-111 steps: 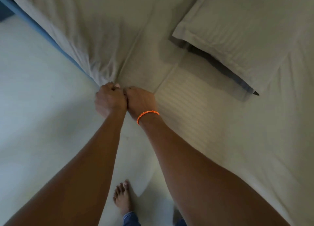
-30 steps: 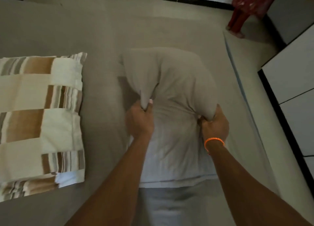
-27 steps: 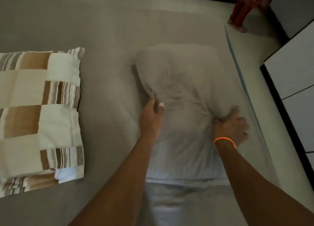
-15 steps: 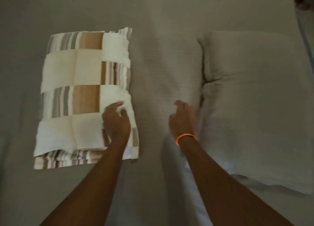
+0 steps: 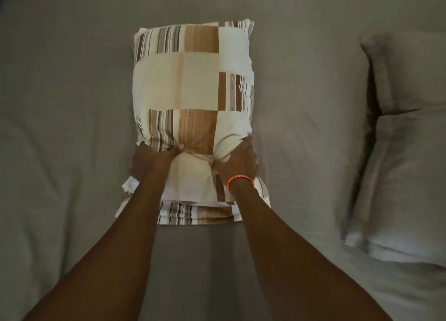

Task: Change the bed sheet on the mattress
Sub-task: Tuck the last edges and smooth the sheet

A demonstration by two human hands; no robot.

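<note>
One grey sheet (image 5: 301, 84) covers the whole bed, smooth with faint creases. I count two pillows: a plain one (image 5: 405, 151) at right, a striped one (image 5: 193, 84) at centre. My left hand (image 5: 149, 162) and right hand (image 5: 237, 162) grip its near end, fingers curled into the fabric.

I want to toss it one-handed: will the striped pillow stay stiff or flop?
Probably flops: the striped pillow dents and bunches where both hands grip it. Likely light, since its far end seems lifted.
</note>
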